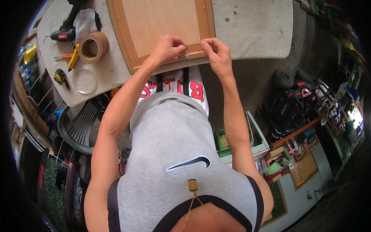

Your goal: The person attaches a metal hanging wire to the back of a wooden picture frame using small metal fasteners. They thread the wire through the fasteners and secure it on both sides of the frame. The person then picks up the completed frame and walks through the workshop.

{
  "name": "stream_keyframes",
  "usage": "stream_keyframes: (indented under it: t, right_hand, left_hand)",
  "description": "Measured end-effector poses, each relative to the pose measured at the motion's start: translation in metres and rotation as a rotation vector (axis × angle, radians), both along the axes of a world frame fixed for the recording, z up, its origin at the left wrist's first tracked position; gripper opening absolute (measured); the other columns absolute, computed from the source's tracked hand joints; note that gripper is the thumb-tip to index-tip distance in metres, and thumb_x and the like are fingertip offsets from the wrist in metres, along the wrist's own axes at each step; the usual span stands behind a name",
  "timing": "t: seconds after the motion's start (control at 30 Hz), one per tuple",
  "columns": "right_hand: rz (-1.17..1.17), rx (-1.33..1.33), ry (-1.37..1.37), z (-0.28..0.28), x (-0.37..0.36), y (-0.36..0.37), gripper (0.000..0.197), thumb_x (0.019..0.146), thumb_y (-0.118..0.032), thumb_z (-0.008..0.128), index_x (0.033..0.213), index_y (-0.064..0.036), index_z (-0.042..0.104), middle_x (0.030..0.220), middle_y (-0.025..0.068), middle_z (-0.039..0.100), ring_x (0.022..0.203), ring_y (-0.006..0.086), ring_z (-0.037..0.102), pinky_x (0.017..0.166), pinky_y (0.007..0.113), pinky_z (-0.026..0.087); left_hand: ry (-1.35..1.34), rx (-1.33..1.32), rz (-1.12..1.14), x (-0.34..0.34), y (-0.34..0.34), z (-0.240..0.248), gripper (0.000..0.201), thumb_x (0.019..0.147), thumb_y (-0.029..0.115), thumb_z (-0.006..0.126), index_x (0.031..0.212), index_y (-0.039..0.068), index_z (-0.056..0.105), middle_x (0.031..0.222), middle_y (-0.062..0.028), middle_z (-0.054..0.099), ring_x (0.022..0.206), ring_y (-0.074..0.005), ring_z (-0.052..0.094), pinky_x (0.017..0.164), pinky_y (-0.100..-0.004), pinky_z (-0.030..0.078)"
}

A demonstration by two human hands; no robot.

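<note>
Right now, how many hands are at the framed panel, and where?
2: the left hand over the panel, beside a small metal fitting; the right hand farther right, near a corner. None appears hidden.

Two hands point(168, 50) point(219, 56), one framed panel point(164, 25), one power drill point(65, 34).

Frame point(127, 42) is brown, its centre panel point(164, 21) pale beige. Counter point(255, 31): off-white, blotched. Tape roll point(102, 43) brown, knife point(73, 58) yellow, drill point(65, 34) black and red. My top point(166, 131) is grey with black trim.
</note>
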State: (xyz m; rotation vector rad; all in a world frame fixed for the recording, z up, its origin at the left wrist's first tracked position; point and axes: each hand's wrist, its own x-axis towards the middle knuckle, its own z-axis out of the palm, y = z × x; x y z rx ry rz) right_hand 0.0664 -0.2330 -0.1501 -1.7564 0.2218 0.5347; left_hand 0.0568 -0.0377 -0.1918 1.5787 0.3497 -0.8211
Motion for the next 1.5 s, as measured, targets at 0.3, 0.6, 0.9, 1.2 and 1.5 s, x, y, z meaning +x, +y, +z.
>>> stream_keyframes:
  t: [0.3, 0.6, 0.9, 1.2, 1.5]
  right_hand:
    - [0.029, -0.150, -0.049, -0.008, -0.011, 0.005, 0.016, 0.082, -0.014, 0.069, 0.084, 0.0019, 0.070, 0.056, -0.0010, 0.049, 0.053, 0.0049, 0.041, 0.048, 0.024, 0.035]
    - [0.171, -0.253, -0.393, -0.023, -0.026, 0.011, 0.011, 0.077, -0.016, 0.072, 0.077, -0.0048, 0.071, 0.059, 0.0047, 0.059, 0.050, 0.0147, 0.049, 0.060, 0.030, 0.036]
    - [0.127, -0.264, -0.428, -0.029, -0.033, 0.011, 0.010, 0.074, -0.018, 0.072, 0.074, -0.0085, 0.071, 0.061, 0.0036, 0.062, 0.052, 0.0172, 0.052, 0.066, 0.032, 0.037]
    - [-0.260, 0.268, 0.069, -0.012, -0.021, 0.002, 0.015, 0.091, -0.014, 0.065, 0.091, 0.0010, 0.066, 0.067, -0.0033, 0.054, 0.058, 0.0053, 0.045, 0.056, 0.021, 0.039]
    - [-0.520, 0.678, 0.250, 0.002, -0.017, 0.018, 0.012, 0.095, -0.012, 0.057, 0.088, -0.0028, 0.057, 0.061, -0.0043, 0.040, 0.054, 0.0072, 0.035, 0.064, 0.027, 0.043]
  left_hand:
    - [-0.165, 0.166, -0.087, -0.008, -0.005, -0.008, 0.014, 0.080, 0.010, 0.063, 0.086, -0.001, 0.070, 0.063, -0.0005, 0.063, 0.057, -0.0045, 0.055, 0.051, -0.0229, 0.045]
    - [-0.166, 0.209, -0.044, -0.010, -0.007, -0.009, 0.013, 0.079, 0.010, 0.064, 0.084, 0.000, 0.069, 0.064, -0.0006, 0.064, 0.058, -0.0043, 0.055, 0.053, -0.0217, 0.045]
    - [-0.121, 0.189, 0.108, -0.010, -0.012, -0.003, 0.013, 0.077, 0.011, 0.065, 0.083, 0.001, 0.071, 0.060, -0.0014, 0.062, 0.054, -0.0045, 0.054, 0.051, -0.0225, 0.045]
    - [-0.448, 0.247, 0.098, -0.033, -0.018, 0.003, 0.018, 0.078, 0.009, 0.071, 0.096, 0.007, 0.071, 0.065, -0.0036, 0.062, 0.053, -0.0073, 0.054, 0.050, -0.0233, 0.044]
    - [-0.969, 0.645, -0.063, -0.036, -0.021, 0.001, 0.020, 0.067, 0.016, 0.077, 0.086, 0.022, 0.074, 0.068, 0.0028, 0.050, 0.064, -0.0167, 0.048, 0.055, -0.0303, 0.044]
